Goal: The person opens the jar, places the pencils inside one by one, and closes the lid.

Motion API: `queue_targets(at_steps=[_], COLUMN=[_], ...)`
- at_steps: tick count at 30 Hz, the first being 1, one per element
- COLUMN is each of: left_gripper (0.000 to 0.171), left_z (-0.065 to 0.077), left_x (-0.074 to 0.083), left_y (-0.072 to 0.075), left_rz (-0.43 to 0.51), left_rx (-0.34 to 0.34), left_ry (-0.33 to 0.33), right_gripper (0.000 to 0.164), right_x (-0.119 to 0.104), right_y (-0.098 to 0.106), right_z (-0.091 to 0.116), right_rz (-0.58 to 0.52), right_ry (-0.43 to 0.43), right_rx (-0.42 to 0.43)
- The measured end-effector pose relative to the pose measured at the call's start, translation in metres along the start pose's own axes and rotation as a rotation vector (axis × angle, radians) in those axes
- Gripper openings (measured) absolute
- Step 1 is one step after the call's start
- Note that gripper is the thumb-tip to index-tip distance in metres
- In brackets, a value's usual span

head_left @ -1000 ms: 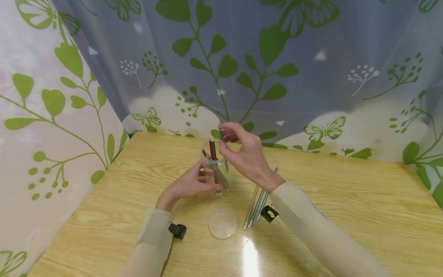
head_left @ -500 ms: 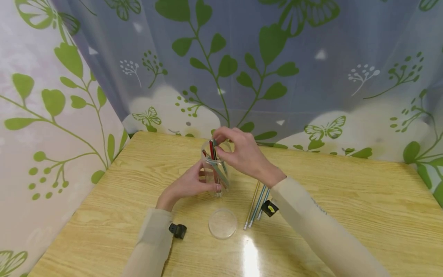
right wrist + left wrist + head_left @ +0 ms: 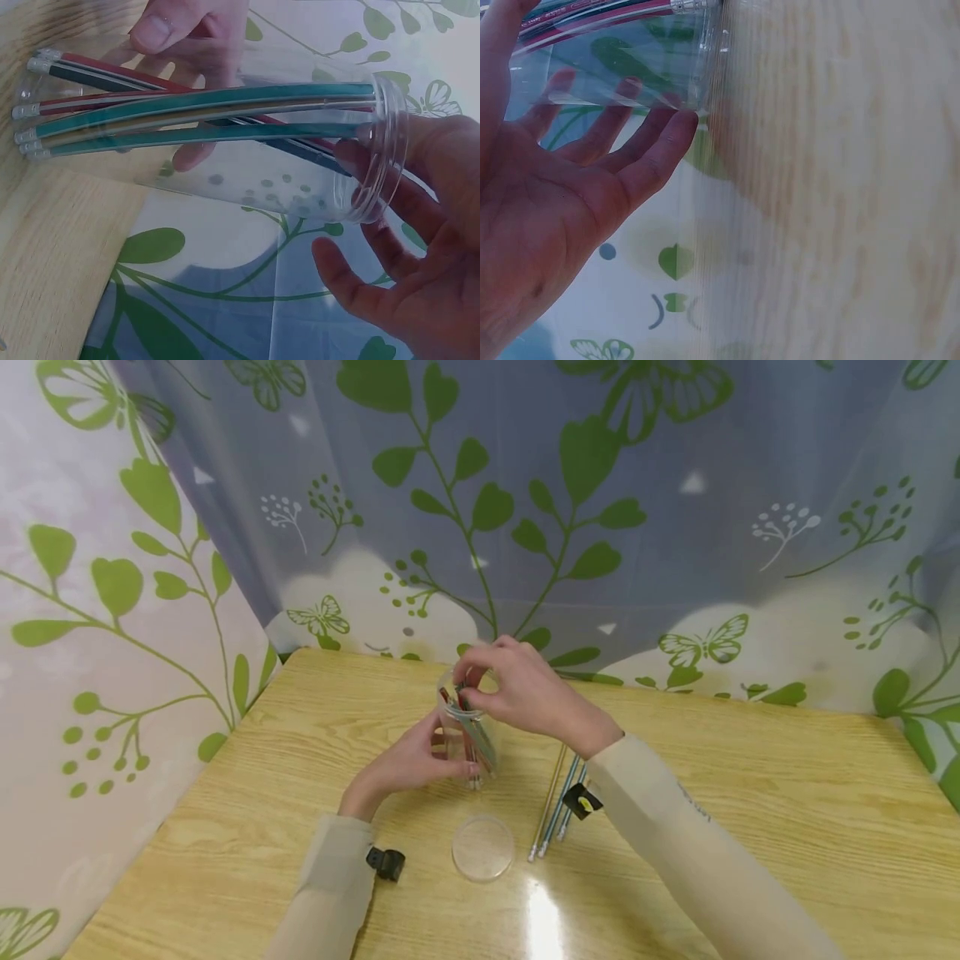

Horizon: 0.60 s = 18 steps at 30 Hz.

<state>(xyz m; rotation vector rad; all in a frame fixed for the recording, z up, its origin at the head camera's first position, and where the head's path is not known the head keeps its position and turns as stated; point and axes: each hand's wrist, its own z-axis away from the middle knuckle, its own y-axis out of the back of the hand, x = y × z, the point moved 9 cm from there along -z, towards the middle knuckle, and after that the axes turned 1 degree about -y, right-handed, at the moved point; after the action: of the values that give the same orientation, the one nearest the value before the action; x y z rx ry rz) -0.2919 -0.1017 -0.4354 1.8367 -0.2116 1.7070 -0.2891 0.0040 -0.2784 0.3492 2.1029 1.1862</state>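
Note:
A clear plastic jar (image 3: 456,743) stands on the table with several pencils (image 3: 202,97) leaning inside it, red, dark, teal and gold, eraser ends down. My left hand (image 3: 408,760) grips the jar low on its side, thumb in front and fingers behind. At the jar's mouth, my right hand (image 3: 525,689) reaches over the rim, thumb and fingertips pinching the upper ends of pencils. Through the clear wall in the right wrist view, those fingertips show just inside the rim. In the left wrist view, fingers (image 3: 656,154) curve behind the jar near its base.
A round clear lid (image 3: 482,849) lies flat in front of the jar. To its right, one gold pencil (image 3: 547,806) and two blue pencils (image 3: 558,810) lie on the wooden table (image 3: 712,793), partly under the right forearm. A patterned curtain (image 3: 480,527) hangs behind.
My right hand has moved left and down from above the right rim, lowering a teal pencil into the jar, and its fingers now sit at the mouth. My left hand stays put.

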Motion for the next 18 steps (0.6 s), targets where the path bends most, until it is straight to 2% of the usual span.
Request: queue_targets(at_steps=[7, 14, 18], left_gripper=[0.078, 0.079, 0.083], left_z=[0.0, 0.0, 0.0], left_x=[-0.001, 0.0, -0.001], left_y=[0.001, 0.001, 0.001], left_rz=[0.012, 0.006, 0.006], left_rx=[-0.002, 0.003, 0.004], left_ry=[0.002, 0.007, 0.013], right_gripper=[0.02, 0.021, 0.02], right_x=[0.005, 0.012, 0.019], right_y=[-0.003, -0.002, 0.002], right_z=[0.0, 0.003, 0.007], right_rz=[-0.044, -0.129, -0.228], right_ry=[-0.064, -0.096, -0.125], right_rx=[-0.031, 0.007, 0.077])
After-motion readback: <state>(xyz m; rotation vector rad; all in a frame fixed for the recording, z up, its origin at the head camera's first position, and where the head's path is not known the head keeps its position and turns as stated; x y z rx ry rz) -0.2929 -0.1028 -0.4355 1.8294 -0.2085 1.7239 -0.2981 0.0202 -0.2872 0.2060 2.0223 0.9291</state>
